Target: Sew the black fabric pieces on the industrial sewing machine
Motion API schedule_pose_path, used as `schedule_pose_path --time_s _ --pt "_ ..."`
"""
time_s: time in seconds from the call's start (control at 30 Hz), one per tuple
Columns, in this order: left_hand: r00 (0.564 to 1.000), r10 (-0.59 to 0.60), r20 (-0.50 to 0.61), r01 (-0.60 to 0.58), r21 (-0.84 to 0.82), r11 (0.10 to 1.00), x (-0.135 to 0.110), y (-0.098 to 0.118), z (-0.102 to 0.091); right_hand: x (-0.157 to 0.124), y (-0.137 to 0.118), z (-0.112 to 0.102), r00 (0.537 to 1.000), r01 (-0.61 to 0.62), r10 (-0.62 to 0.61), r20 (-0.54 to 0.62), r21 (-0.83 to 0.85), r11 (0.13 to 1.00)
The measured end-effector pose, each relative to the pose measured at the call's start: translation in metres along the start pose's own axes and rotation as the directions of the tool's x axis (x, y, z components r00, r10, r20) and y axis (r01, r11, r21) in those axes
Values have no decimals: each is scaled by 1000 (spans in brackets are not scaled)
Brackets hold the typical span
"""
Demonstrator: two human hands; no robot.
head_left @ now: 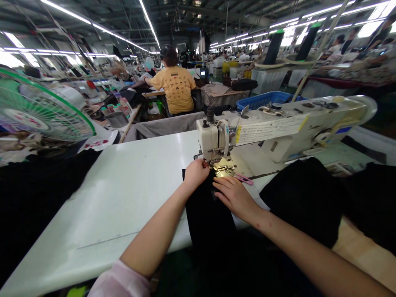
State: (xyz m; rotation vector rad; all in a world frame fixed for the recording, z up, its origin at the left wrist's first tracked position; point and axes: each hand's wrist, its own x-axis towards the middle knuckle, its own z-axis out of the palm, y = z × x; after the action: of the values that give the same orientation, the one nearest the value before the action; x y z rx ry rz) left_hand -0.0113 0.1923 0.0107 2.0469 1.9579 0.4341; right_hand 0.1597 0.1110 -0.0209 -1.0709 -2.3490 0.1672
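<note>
Black cloth [207, 218], right up at the head of the sewing machine [284, 128] and draped down over the front edge of the tabletop [142, 185]! Left hand [195, 175] curled at the top of the piece, fingertips tucked away, so no telling whether they pinch it. Right hand [235, 196] loose, fingers stretched out along the right edge, nothing gripped. Looks light, soft and floppy, hardly fragile; it should bend easily, so the best hold is probably flat along both edges, just short of the machine's head. And look at the traffic: a pink-handled tool [244, 179] lies just beyond the right fingers, close enough to snag the fabric. More dark fabric [305, 198] sits bunched to the right, while a green-rimmed fan [26, 119] stands off left.
</note>
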Motion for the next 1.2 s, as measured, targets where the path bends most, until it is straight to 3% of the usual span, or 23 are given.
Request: schedule_pose_path --time_s 0.2,0.33,0.43,0.5,0.57,0.63,0.7,0.77,0.87,1.0,1.2 --pt "999 26 -25 -25 33 999 0 3 0 1 2 2 1000 -1 1 0 3 1000" --pt "994 47 -102 -38 92 995 -25 8 -13 0 1 -7 999 -8 9 48 -5 1000" --pt "965 163 -206 -161 29 987 -67 1 -27 -9 -11 -25 998 24 -25 58 11 1000" --pt "911 234 -339 -287 -113 951 -109 -9 -28 -18 -27 -39 991 118 -123 61 81 990" --pt "840 194 -508 -348 -229 909 -159 -19 -20 -29 -45 -49 962 241 -259 92 167 956" --pt "806 138 -575 -348 -272 897 -207 -27 -3 -39 -62 -51 921 337 -367 134 200 920" --pt "876 84 -475 -257 -312 915 -243 -30 17 -45 -74 -43 892 405 -427 146 160 900" --pt "955 -59 -290 -42 -331 943 -262 -28 33 -47 -82 -30 882 448 -458 112 103 888" --pt "964 -230 -132 163 -389 907 -265 -22 43 -46 -86 -13 879 477 -477 -13 72 876" --pt "936 -287 -204 130 -557 820 -258 -21 41 -44 -90 -9 884 462 -450 -125 86 883" --pt "934 -252 -254 54 -597 800 -263 -22 36 -46 -91 -12 866 497 -488 -108 69 865"
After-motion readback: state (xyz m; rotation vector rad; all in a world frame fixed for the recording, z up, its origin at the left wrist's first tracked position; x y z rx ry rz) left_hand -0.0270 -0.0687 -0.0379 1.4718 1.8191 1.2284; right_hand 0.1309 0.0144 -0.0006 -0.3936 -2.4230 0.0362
